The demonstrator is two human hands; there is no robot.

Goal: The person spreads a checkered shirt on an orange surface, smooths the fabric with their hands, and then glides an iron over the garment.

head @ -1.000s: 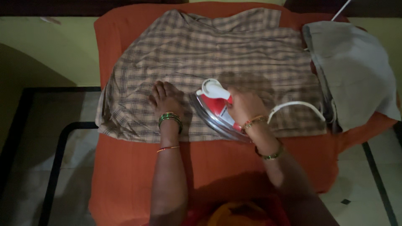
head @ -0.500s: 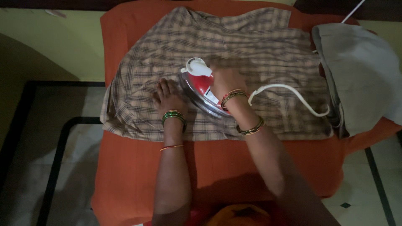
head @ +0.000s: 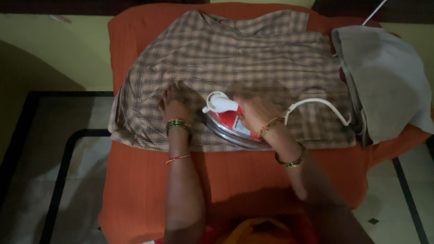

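- The left hand [head: 174, 105] lies flat with fingers spread on the checked shirt [head: 235, 58], near the shirt's front edge.
- The red and white iron [head: 228, 122] sits on the shirt, just beside that hand, close to the front edge of the orange pad [head: 135, 180].
- The right hand [head: 254, 114] is wrapped tight around the iron's handle.
- A white cord [head: 316, 103] loops off to the right.
- A grey cloth [head: 384, 81] lies over the pad's right edge.

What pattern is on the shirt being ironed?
The shirt is beige with dark checks, seen clearly in the head view.
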